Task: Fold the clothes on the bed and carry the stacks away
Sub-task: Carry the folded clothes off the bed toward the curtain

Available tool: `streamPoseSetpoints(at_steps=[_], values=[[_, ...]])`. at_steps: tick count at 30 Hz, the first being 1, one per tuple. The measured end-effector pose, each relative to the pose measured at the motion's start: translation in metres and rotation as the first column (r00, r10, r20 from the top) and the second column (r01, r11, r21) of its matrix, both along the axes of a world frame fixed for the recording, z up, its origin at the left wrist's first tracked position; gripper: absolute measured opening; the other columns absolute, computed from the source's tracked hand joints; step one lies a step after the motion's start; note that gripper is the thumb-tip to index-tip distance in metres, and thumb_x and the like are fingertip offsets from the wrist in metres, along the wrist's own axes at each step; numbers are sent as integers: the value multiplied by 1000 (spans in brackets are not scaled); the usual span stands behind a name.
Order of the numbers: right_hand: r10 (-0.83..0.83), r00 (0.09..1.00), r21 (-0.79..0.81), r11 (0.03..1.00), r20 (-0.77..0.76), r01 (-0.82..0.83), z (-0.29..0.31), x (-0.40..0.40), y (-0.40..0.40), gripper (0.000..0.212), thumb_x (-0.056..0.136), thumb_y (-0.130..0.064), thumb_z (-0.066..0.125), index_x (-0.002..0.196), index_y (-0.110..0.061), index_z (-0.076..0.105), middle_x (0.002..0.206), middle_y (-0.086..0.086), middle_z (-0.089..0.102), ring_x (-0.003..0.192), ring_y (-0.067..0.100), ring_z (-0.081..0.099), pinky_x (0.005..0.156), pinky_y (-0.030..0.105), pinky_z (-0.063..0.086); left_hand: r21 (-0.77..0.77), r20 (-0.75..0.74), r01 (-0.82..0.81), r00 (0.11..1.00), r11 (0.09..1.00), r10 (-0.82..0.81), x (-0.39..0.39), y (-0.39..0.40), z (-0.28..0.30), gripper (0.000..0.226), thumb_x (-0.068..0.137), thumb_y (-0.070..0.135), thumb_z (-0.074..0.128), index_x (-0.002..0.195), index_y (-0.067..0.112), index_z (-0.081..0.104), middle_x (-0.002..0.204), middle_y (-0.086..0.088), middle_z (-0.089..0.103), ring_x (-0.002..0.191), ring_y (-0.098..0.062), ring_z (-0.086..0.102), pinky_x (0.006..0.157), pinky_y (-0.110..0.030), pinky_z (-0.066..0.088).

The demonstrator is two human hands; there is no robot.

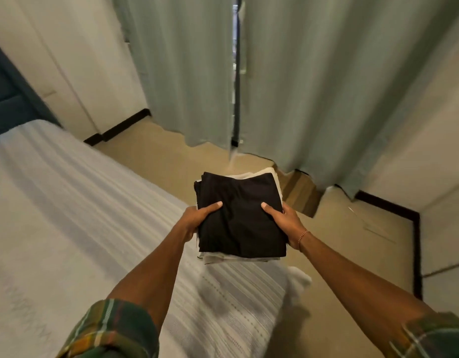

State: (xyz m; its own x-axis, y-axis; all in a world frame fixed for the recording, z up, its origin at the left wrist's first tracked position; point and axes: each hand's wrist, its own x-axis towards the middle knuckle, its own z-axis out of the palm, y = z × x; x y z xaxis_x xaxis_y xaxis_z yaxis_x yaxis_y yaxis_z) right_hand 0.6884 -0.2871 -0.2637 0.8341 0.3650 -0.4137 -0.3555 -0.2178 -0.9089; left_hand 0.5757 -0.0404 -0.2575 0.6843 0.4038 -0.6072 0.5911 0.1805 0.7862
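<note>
A stack of folded clothes (240,215) is held in the air over the bed's corner, a black garment on top and white pieces showing at its far and near edges. My left hand (197,219) grips the stack's left side, thumb pressed on the black cloth. My right hand (284,220) grips the right side the same way, with a thin bracelet on its wrist. The fingers of both hands are hidden under the stack. The bed (68,215) with its white striped cover fills the lower left.
Pale green curtains (313,86) hang ahead, with a narrow gap between them. Beige floor (334,241) runs between bed and wall. A brown box (302,195) sits on the floor by the curtain hem. A dark blue headboard (9,99) stands at far left.
</note>
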Motion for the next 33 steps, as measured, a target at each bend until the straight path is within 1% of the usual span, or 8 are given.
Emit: streamPoseSetpoints(at_steps=[3,9,14,17,21,25,31,33], values=[[-114,993,-7,994,17,114,0,-2,-43,50,82,-47,80,123,-25,63,117,-4,71,105,19,69,95,43,58,-3,0,103,995,995,-103,23,-32,0,87,66,58,87,129,4,59,120,-12,69,104,-30,68,95,-46,57],[-377,925,-17,926,54,378,8,-23,-158,24,87,-41,77,104,-34,62,107,-7,70,100,16,68,91,38,57,-20,23,374,927,927,-374,81,-138,3,73,74,50,85,127,6,60,114,-10,68,102,-28,68,83,-37,55],[-575,816,-3,817,53,576,5,-68,-251,41,84,-44,79,118,-26,64,116,-4,71,106,18,68,97,42,57,-25,15,570,821,821,-570,96,-235,8,82,67,55,87,128,7,59,118,-10,67,104,-29,66,92,-42,56],[-684,728,10,729,43,684,5,-112,-307,35,84,-44,79,114,-33,64,117,-6,71,106,15,68,93,36,57,-40,21,695,719,718,-695,90,-300,10,97,58,60,89,133,8,55,129,-12,64,112,-31,64,102,-48,52],[-810,583,-1,584,64,811,14,-183,-366,39,87,-41,77,121,-27,62,112,-9,70,100,9,66,79,23,55,-44,32,793,609,607,-793,64,-386,20,88,70,52,87,136,5,52,133,-14,62,105,-29,62,96,-43,52],[-903,426,-2,427,54,904,20,-264,-414,53,83,-48,79,127,-24,63,118,-5,71,106,15,67,93,34,55,-31,45,896,445,444,-895,23,-463,31,82,74,46,86,133,1,52,112,-9,63,91,-25,63,86,-39,53],[-979,201,7,201,31,980,21,-373,-455,47,81,-47,81,120,-27,65,116,-4,72,105,17,69,95,37,56,-9,46,974,226,226,-973,-42,-547,36,99,61,56,91,136,3,52,126,-12,65,110,-31,65,97,-45,54],[-991,129,-3,129,33,992,19,-411,-465,49,80,-47,81,122,-27,64,117,-3,72,106,17,69,97,39,56,-6,47,990,141,141,-989,-68,-573,35,113,46,65,93,136,8,54,126,-9,66,110,-31,65,100,-48,53]])
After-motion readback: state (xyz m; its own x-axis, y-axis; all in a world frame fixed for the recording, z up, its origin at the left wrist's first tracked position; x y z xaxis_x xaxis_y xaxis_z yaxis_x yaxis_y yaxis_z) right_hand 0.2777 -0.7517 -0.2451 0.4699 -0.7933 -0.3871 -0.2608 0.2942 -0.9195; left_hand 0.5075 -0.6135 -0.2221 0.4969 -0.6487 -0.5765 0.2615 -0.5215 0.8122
